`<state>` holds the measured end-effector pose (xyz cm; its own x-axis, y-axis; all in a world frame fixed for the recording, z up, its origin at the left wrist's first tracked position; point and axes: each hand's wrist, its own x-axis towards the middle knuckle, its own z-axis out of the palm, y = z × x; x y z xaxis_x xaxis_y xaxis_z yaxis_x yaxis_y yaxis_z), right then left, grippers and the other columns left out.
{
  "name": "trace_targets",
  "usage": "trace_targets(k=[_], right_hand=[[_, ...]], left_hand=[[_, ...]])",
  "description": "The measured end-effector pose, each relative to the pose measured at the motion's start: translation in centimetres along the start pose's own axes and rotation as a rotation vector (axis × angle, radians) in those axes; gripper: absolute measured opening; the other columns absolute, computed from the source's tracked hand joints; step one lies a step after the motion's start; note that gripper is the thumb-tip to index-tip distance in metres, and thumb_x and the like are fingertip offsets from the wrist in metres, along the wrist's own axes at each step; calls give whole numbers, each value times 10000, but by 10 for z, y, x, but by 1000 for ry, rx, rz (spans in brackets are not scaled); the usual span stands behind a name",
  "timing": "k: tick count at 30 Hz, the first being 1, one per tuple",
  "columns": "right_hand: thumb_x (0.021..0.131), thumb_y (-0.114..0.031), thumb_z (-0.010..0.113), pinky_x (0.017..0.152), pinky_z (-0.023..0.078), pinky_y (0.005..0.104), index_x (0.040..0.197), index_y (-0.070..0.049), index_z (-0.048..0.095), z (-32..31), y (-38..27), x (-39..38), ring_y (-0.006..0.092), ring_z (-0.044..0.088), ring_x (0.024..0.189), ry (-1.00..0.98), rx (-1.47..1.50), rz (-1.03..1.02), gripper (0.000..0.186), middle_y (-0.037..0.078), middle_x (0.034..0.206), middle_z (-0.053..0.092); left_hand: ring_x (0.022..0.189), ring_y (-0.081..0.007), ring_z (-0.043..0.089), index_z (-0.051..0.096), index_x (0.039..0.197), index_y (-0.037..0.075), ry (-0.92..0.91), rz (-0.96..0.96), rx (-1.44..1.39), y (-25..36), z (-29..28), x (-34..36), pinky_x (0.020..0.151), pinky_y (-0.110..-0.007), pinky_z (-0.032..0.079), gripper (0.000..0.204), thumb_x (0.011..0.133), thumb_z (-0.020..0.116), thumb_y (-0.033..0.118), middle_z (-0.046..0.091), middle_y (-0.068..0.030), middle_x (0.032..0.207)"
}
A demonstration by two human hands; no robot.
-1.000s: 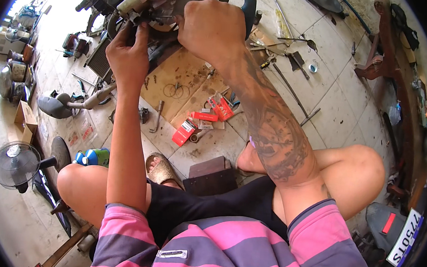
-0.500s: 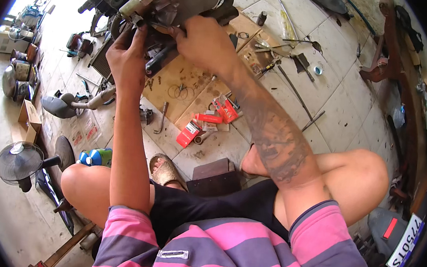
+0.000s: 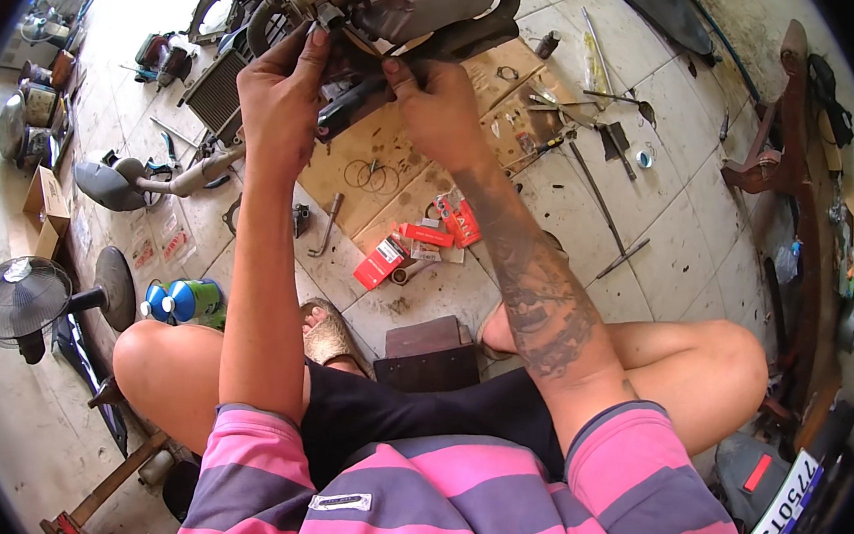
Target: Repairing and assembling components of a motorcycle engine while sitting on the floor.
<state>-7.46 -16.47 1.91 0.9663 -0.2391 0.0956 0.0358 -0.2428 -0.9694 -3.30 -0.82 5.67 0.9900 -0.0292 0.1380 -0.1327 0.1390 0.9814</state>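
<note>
A greasy metal engine (image 3: 417,5) with hoses and dark fittings fills the top of the view. Against its lower side, my left hand (image 3: 285,100) is closed, thumb up beside a small fitting. My right hand (image 3: 437,112) is closed too, its thumb and curled fingers just under the engine casing. Whatever either hand pinches is hidden by the fingers and the dark parts. A black cylindrical part (image 3: 351,105) slants down between my hands. Below them lies oil-stained cardboard (image 3: 420,161) with thin metal rings (image 3: 369,175) on it.
Small red boxes (image 3: 379,263) and a socket wrench (image 3: 328,224) lie nearer me. Left are a radiator (image 3: 215,95), an exhaust muffler (image 3: 113,183), blue-capped bottles (image 3: 194,299) and a fan (image 3: 23,300). Several tools, including a long rod (image 3: 598,200), lie right. A brown box-like block (image 3: 427,352) stands between my feet.
The view has shifted, so the engine and floor things sit differently in it. My right hand has lowered slightly and turned, its thumb now showing below the casing. My left hand stays at the fitting.
</note>
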Motion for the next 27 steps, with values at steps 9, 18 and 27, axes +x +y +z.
trace_targets(k=[9, 18, 27], right_hand=[[995, -245, 652, 598, 459, 331, 865, 23, 716, 45, 15, -6, 143, 541, 584, 129, 340, -72, 304, 95, 617, 610], [967, -395, 633, 759, 553, 459, 989, -29, 754, -54, -48, 13, 369, 702, 811, -40, -816, -264, 386, 199, 844, 718], [843, -241, 699, 780, 595, 412, 916, -41, 778, -85, -134, 42, 308, 758, 879, -389, -1200, -635, 227, 191, 931, 759]], left_hand=[[601, -4, 510, 753, 1128, -22, -68, 145, 386, 20, -2, 3, 486, -206, 374, 279, 956, 736, 197, 725, 0, 801], [760, -133, 694, 713, 1064, -114, 106, 129, 230, 9, 33, -29, 728, -266, 553, 330, 1009, 665, 208, 750, -108, 880], [797, -192, 712, 688, 1084, -92, 95, -41, -129, 3, 32, -16, 751, -294, 581, 325, 1023, 662, 226, 721, -106, 901]])
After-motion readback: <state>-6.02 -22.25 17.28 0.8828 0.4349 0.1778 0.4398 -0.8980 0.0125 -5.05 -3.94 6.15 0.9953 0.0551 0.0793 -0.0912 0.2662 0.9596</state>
